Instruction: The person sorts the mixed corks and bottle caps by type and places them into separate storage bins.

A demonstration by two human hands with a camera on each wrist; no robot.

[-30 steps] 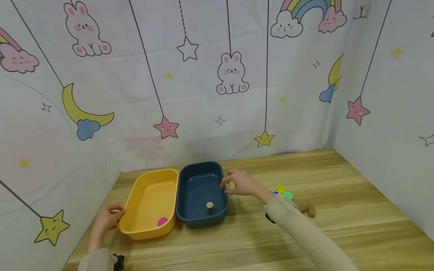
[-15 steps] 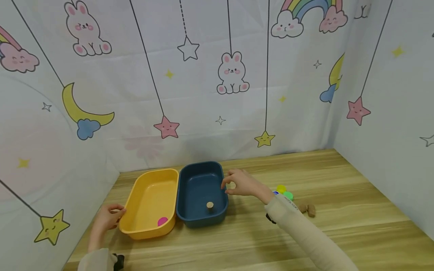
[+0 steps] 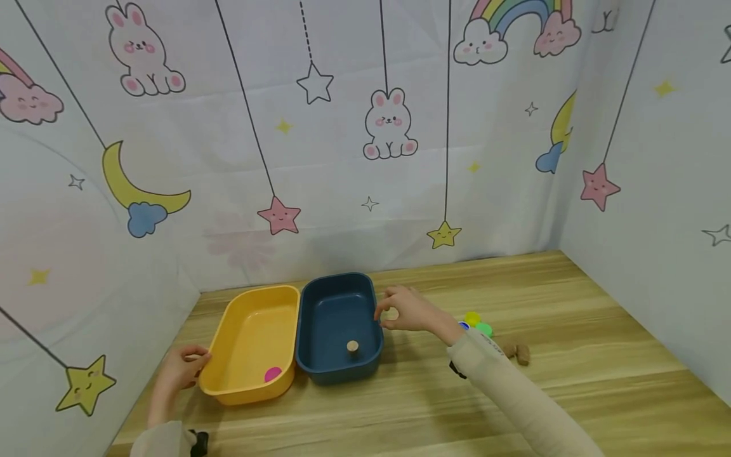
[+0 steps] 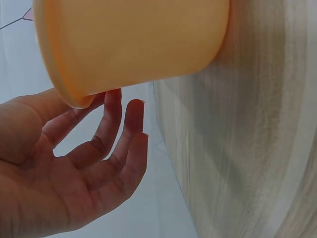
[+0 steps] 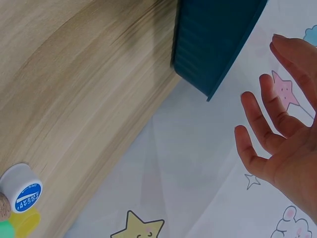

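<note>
In the head view a yellow tray [image 3: 251, 330] stands at the left with a pink disc, likely a bottle cap [image 3: 273, 374], in its near right corner. My left hand [image 3: 184, 367] holds the tray's left rim; in the left wrist view its thumb and index finger meet the rim while the other fingers curl loosely below. Beside it is a dark blue tray [image 3: 337, 317], where a cork [image 3: 352, 347] stands upright near the front. My right hand [image 3: 407, 309] hovers at the blue tray's right rim. Its fingers [image 5: 257, 119] are relaxed and spread, with nothing between them.
Right of the trays, partly behind the right sleeve [image 3: 485, 362], lie a yellow cap [image 3: 472, 318], a green cap [image 3: 484, 329], a white-and-blue bottle cap [image 5: 22, 188] and brown corks [image 3: 522, 354]. Printed fabric [image 3: 331, 171] walls the wooden table [image 3: 411, 412] at the back and sides.
Only a slight shift of the head view shows. Both hands, the trays and the small pieces stay in the same places.
</note>
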